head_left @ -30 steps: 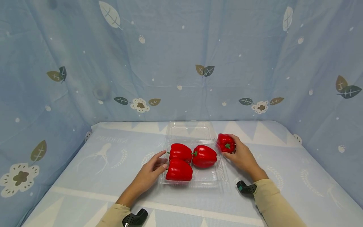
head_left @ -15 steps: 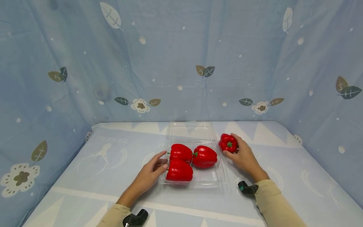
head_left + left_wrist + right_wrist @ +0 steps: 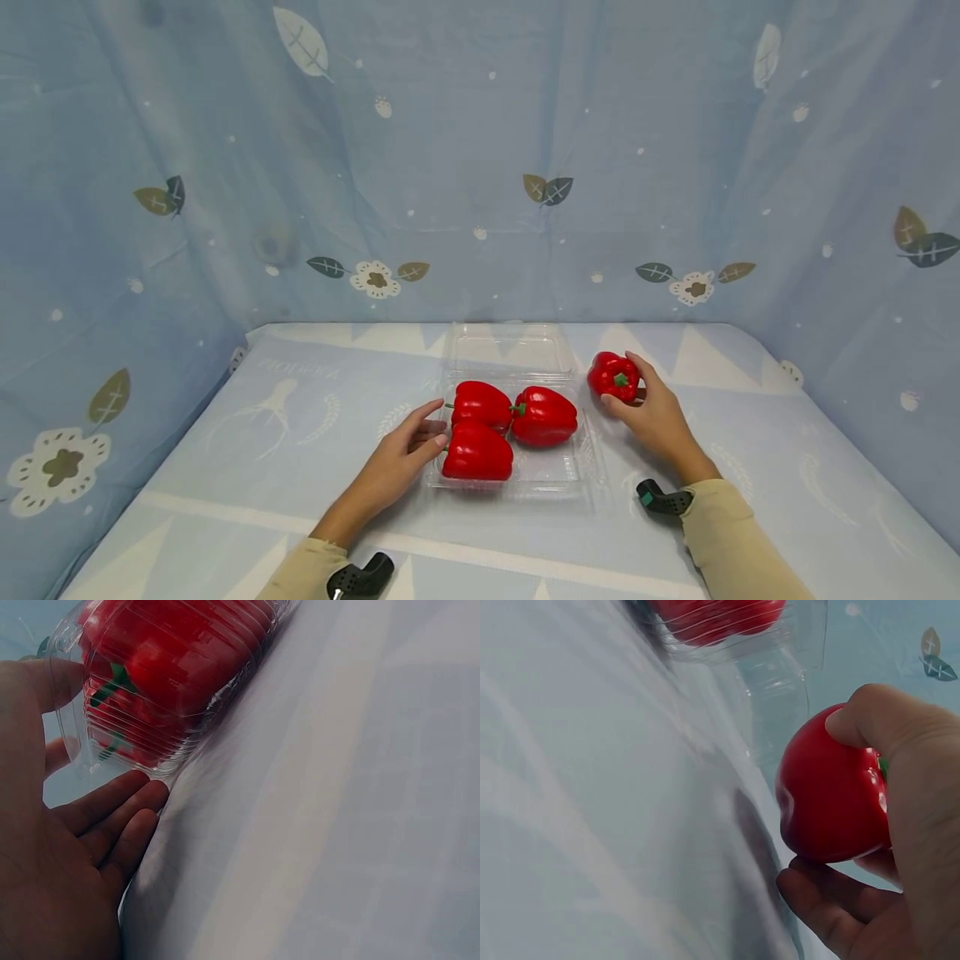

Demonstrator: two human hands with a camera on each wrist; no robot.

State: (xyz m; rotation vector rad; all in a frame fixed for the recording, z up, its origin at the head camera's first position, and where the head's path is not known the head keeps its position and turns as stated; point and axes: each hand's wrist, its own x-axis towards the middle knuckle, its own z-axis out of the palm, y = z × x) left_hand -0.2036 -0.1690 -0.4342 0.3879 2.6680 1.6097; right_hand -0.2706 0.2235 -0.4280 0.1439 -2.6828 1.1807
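Fingers and thumb of the right hand (image 3: 654, 410) curl round a glossy red bell pepper (image 3: 614, 376) just right of a clear plastic clamshell tray (image 3: 558, 477) on the cloth-covered bench (image 3: 247, 433). The pepper looks light, firm and slick-skinned, best held round its broad body, not the green stem. The left hand (image 3: 402, 447), fingers straight, rests against the tray's left wall. Three more red peppers (image 3: 480, 404) lie inside the thin, ribbed, probably flimsy tray.

Blue leaf-and-flower patterned cloth backdrop (image 3: 480, 150) behind pale printed tablecloth (image 3: 247, 433).
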